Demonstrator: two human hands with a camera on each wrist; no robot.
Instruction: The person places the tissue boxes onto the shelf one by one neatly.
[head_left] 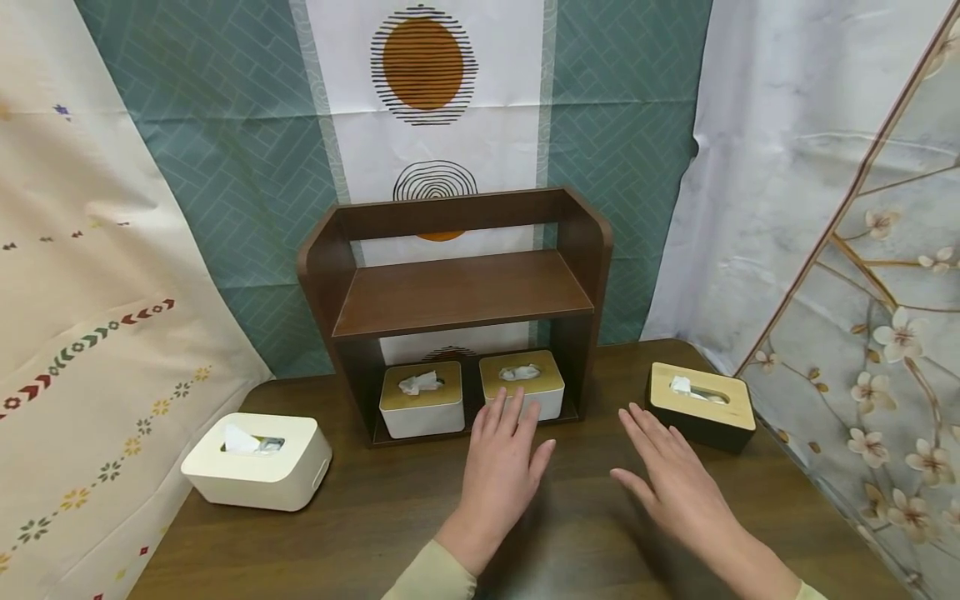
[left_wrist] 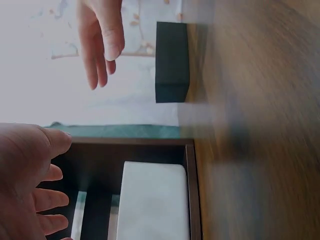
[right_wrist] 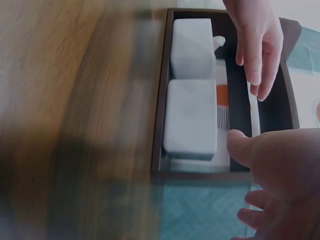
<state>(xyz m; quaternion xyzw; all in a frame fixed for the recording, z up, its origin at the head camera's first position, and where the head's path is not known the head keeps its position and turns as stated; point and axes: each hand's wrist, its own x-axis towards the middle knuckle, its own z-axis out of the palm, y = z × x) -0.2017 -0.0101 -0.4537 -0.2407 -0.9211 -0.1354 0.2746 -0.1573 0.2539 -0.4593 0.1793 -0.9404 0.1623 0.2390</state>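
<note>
Left hand (head_left: 497, 475) and right hand (head_left: 678, 483) being held free before the shelf (head_left: 465, 287)

Nearest the camera, both hands are being held above the surface (head_left: 360, 533) with fingers stretched out, and nothing is being gripped by either. The left hand is being held in front of the right tissue box (head_left: 542, 382), which is being carried by the shelf's lower level; in the wrist views, no touch is being shown. Beside that box, the left tissue box (head_left: 422, 417) is being carried on the same level. The right hand is being held near the wooden-topped black box (head_left: 705, 427), which is being supported by the surface to the right of the shelf. At the far left, a rounded white box (head_left: 258, 479) is being supported likewise.

In judgement, good handling is being served if a box is being gripped by opposite side walls and its top is being left unpressed, since it may be resting loosely. The tufts of tissue (head_left: 421, 383) are best being avoided. Near the shelf, a level slide is being favoured over a tilt, as headroom is being limited by the upper level.
</note>
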